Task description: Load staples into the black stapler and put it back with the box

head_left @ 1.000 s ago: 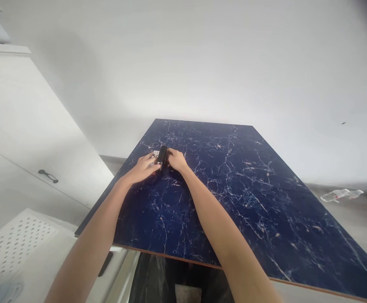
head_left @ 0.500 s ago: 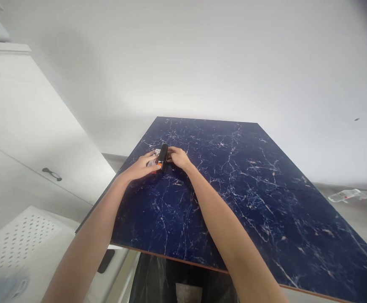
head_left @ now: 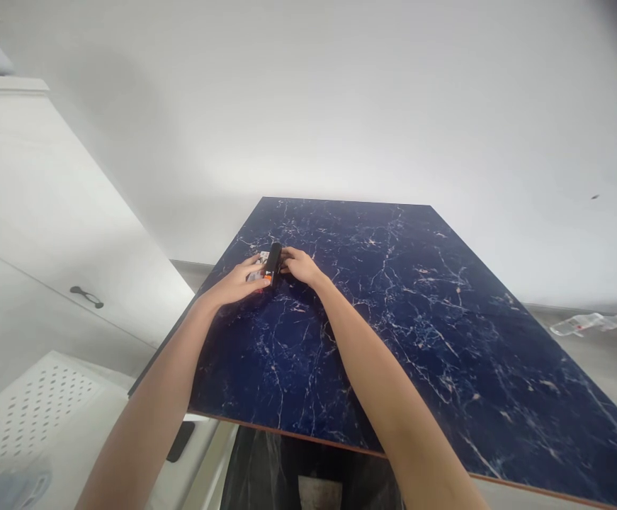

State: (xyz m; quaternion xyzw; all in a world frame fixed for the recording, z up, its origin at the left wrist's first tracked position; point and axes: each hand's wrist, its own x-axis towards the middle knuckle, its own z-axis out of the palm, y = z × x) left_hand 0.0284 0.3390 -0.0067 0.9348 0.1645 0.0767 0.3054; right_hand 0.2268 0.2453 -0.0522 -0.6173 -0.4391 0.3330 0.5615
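Note:
A small black oblong device (head_left: 273,259) with an orange tip at its near end rests on a dark blue marbled tabletop (head_left: 425,333). My left hand (head_left: 236,282) lies against its left side, fingers curled over a small white printed piece (head_left: 258,272) beneath them. From the right, my right hand (head_left: 301,266) holds the black device, fingers bent around its side. Both forearms reach forward across the table.
A white cabinet with a dark handle (head_left: 86,296) stands to the left. A white perforated surface (head_left: 32,404) and a dark flat object (head_left: 180,441) sit at the lower left. A crushed clear plastic bottle (head_left: 587,324) lies on the floor at the right.
The hands and the black device have stayed in place. An orange tip on the device has come into sight. The view shifted slightly.

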